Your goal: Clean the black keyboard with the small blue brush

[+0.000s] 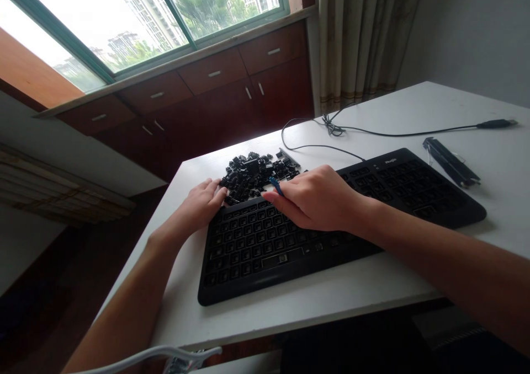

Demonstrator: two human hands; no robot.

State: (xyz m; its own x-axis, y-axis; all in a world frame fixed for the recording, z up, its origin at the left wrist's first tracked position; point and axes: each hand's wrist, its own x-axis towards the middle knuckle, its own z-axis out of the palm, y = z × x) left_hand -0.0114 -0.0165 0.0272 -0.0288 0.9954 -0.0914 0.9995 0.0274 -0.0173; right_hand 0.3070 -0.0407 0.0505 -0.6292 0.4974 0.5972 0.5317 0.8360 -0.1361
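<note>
1. White worktop (pixel 331 294), carrying everything below
2. Black keyboard (pixel 256 241) lying angled across the worktop, with bare square key sockets showing wherever the arm doesn't cover it
3. Thin black cable (pixel 331 127) runs from the keyboard's back edge, with a tangle partway and a plug at the far right
4. Heap of small black keycaps (pixel 244 178), just behind the keyboard's left half
5. Right hand (pixel 312 200) hangs over the keyboard, fingers clamped on a blue tool
6. Left hand (pixel 202 204) sits at the heap's left edge, can't tell if it's pinching anything
7. Dark strips (pixel 451 163) lying beside the keyboard's right end
8. Blue tool (pixel 275 184), tip poking out near the heap, rest hidden
</note>
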